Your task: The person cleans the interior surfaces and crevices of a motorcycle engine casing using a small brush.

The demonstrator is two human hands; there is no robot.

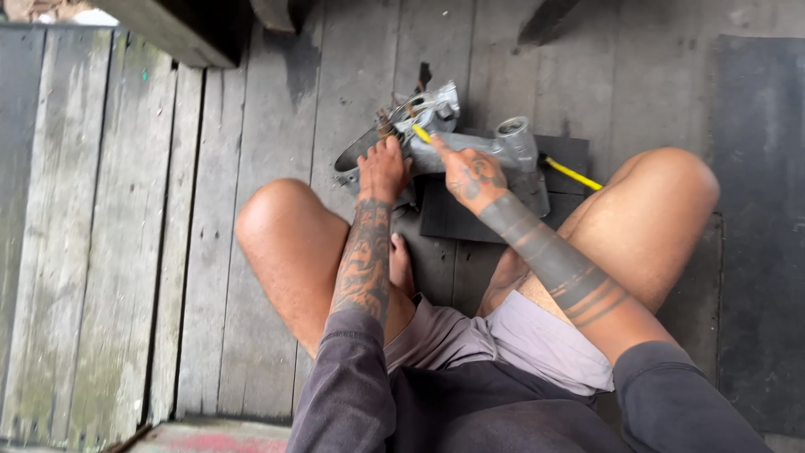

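The metal engine casing (pixel 470 147) lies on a dark mat (pixel 470 222) on the plank floor, just beyond the crossed legs. The left hand (pixel 382 170) presses flat on its left end, fingers spread and gripping nothing. The right hand (pixel 471 174) is closed around a yellow-handled tool (pixel 573 174), its tip at the casing's top; this looks like working a fitting there, which calls for steady bracing.

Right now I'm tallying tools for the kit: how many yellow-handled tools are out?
1: the slim yellow-handled tool lies across the grey cast-metal engine part, running under the right hand. Others may be hidden beneath it.
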